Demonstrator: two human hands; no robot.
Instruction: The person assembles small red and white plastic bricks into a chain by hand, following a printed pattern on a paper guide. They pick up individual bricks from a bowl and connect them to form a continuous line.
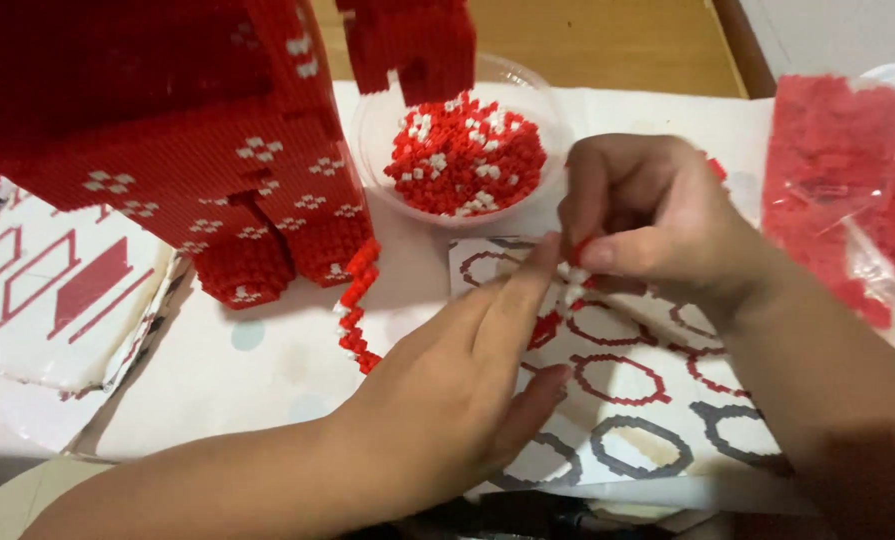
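Observation:
My right hand (657,225) pinches a small piece made of red and white mini blocks (573,272) between thumb and fingers, just above a printed instruction sheet (637,400) covered with ring-shaped diagrams. My left hand (457,385) lies flat on that sheet, its index finger stretched up and touching the little block piece from the left. A clear round bowl (387,115) full of loose red and white mini blocks stands behind the hands.
A large red block model (167,120) with white flower marks fills the upper left; a zigzag strip of red blocks (355,305) hangs from it. A plastic bag of red blocks (847,180) lies at right. A white box (57,290) sits at left.

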